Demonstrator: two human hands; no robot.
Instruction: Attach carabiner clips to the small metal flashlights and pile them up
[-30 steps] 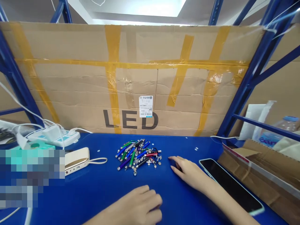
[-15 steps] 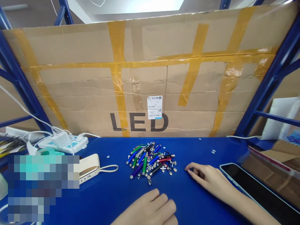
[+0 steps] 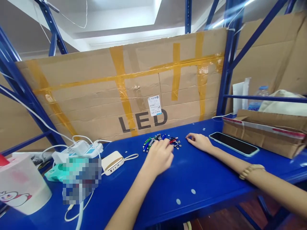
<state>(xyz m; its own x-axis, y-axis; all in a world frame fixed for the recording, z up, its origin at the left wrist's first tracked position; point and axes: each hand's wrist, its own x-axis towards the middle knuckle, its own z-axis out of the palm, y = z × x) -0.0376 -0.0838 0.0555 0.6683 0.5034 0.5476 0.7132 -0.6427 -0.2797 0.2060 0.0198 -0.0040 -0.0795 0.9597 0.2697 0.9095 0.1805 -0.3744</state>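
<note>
Blue table (image 3: 203, 179) here, with a heap of small metal penlights (image 3: 159, 142) near its back edge! Left hand (image 3: 159, 156) covers the heap's near side, fingers bunched, can't tell if it's gripping; right hand (image 3: 199, 142) rests open just beside the heap, near a phone (image 3: 233, 143).

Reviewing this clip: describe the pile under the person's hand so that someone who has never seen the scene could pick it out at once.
On the blue shelf, look below the cardboard sheet printed LED. The left hand reaches over a heap of small penlights. Unlike the lone power bank and phone, it is a jumble of many green, blue, red and silver pieces.
</note>
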